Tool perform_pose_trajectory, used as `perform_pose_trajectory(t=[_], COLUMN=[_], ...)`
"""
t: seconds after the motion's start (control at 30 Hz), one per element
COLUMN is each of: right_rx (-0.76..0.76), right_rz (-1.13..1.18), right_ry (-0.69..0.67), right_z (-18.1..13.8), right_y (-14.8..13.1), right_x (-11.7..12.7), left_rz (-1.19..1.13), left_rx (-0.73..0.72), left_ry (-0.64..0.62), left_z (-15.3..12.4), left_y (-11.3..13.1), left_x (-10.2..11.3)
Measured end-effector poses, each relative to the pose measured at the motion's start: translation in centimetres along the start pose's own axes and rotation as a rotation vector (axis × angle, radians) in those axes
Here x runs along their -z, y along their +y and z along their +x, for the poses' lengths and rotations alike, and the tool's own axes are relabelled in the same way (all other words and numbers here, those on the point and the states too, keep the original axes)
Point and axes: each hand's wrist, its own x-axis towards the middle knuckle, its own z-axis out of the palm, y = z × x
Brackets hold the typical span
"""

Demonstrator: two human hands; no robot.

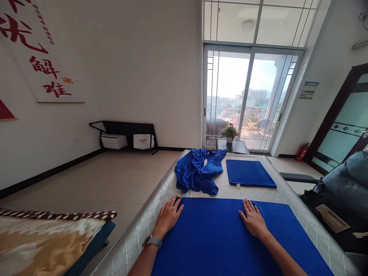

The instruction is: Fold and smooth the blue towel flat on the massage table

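Observation:
A blue cloth (212,237) lies spread flat on the light quilted mattress (138,234), running out of view at the bottom. My left hand (169,215) rests at the cloth's far left corner, palm down with fingers loosely spread. On the same cloth, right of its middle near the far edge, my right hand (253,217) lies flat, and small creases show beside its fingers. Beyond my left hand sits a crumpled blue cloth (198,170). A neatly folded blue cloth (250,173) with a small white tag is to its right.
A dark armchair (350,184) stands close on the right, with cardboard on it. At lower left is a patterned blanket (57,241). A potted plant (230,132) stands on a chair (232,146) past the mattress, before glass doors (227,88). A black rack (129,128) holds boxes.

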Motion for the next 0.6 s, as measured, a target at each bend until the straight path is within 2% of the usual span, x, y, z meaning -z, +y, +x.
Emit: perform_pose_trajectory(t=[0.2, 0.3, 0.4, 0.6], right_rx=[-0.241, -0.333, -0.394, -0.424], right_rz=[-0.109, -0.136, -0.141, -0.073], right_ry=[0.058, 0.096, 0.129, 0.174], right_z=[-0.8, -1.2, -1.3, -1.2], right_y=[11.7, 15.9, 17.8, 17.8], right_x=[-0.5, -0.6, -1.0, -1.3], left_rz=[-0.02, -0.011, -0.008, -0.024], left_rx=[-0.023, -0.025, -0.027, -0.007], left_ry=[0.022, 0.01, 0.002, -0.01], left_z=[0.0, 0.0, 0.1, 0.1], left_y=[-0.2, -0.3, -0.5, -0.9], left_x=[-0.1, -0.2, -0.4, -0.7])
